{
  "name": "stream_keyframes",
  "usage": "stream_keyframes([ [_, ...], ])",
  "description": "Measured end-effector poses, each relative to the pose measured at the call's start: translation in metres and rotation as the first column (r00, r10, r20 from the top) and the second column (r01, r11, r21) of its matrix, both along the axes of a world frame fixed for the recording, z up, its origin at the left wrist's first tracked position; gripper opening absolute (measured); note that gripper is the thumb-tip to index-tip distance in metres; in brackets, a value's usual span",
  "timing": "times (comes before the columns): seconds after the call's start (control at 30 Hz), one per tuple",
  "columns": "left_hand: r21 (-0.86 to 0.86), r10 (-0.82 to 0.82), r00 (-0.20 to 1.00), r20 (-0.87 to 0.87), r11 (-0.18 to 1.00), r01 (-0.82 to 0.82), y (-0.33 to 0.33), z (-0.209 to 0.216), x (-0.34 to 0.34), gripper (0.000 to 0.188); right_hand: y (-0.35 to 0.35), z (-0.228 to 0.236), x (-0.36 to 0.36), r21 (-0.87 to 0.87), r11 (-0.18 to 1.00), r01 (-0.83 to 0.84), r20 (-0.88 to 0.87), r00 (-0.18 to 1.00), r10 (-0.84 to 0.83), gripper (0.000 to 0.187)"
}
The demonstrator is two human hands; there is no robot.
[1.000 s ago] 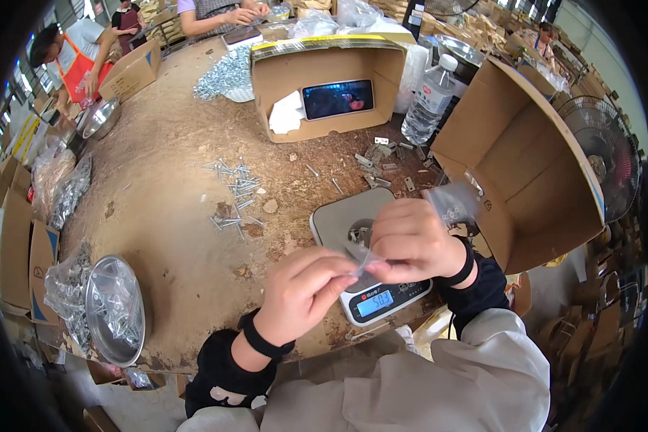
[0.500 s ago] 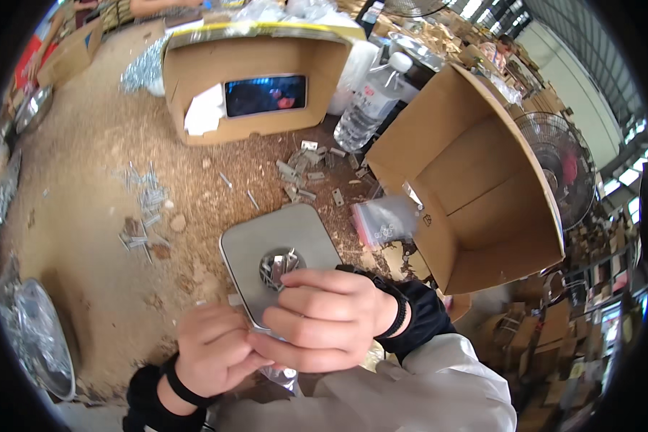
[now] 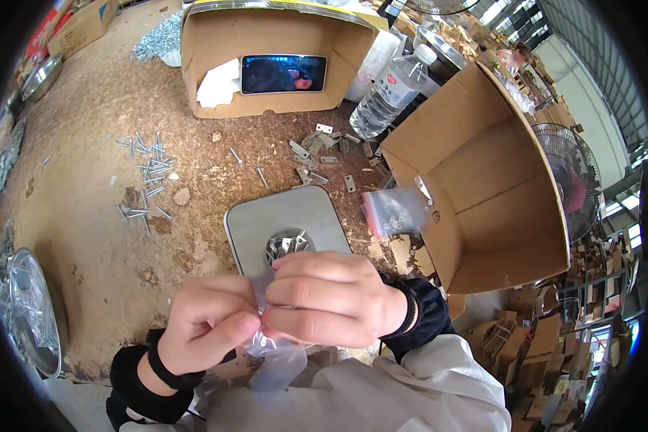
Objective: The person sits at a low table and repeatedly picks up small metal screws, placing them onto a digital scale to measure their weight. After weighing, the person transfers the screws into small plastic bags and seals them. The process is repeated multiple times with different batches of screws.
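Observation:
My left hand (image 3: 210, 322) and my right hand (image 3: 330, 299) are together in front of my body. Both have their fingers pinched on a small clear plastic bag (image 3: 277, 369), which hangs down below them. Just beyond my right hand lies a square grey metal plate with rounded corners (image 3: 249, 222), like the top of a small scale. On it, a cluster of small shiny metal parts (image 3: 289, 243) sits in a round dark area, partly hidden by my right fingers. The bag's upper edge is covered by my hands.
Loose screws (image 3: 151, 173) lie at left and small metal plates (image 3: 313, 147) beyond the grey plate. A cardboard box holds a phone (image 3: 284, 74). Further right are a water bottle (image 3: 392, 93), a zip bag (image 3: 396, 212) and an open carton (image 3: 497, 209). A metal bowl (image 3: 57, 317) stands near left.
The clear bag now hangs plainly below my hands, where before little of it showed. My left hand has turned, bringing its thumb into sight. The whole view has shifted slightly.

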State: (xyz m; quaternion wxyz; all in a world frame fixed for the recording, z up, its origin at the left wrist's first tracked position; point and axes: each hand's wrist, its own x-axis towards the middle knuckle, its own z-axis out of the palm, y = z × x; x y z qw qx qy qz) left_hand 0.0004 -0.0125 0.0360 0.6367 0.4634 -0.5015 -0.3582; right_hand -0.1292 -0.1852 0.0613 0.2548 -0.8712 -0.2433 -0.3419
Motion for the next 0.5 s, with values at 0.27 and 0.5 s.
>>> stream_keyframes([
  [0.27,0.143,-0.054,0.996,-0.075,0.988,0.064,-0.009,0.003,-0.003,0.013,0.009,0.002,0.001,0.070,0.978,-0.196,0.004,0.980,0.197,0.017],
  [0.5,0.235,-0.013,0.820,-0.572,0.955,0.180,0.006,-0.016,-0.006,0.035,0.007,0.007,-0.005,0.149,0.963,-0.224,-0.072,0.969,0.237,0.023],
])
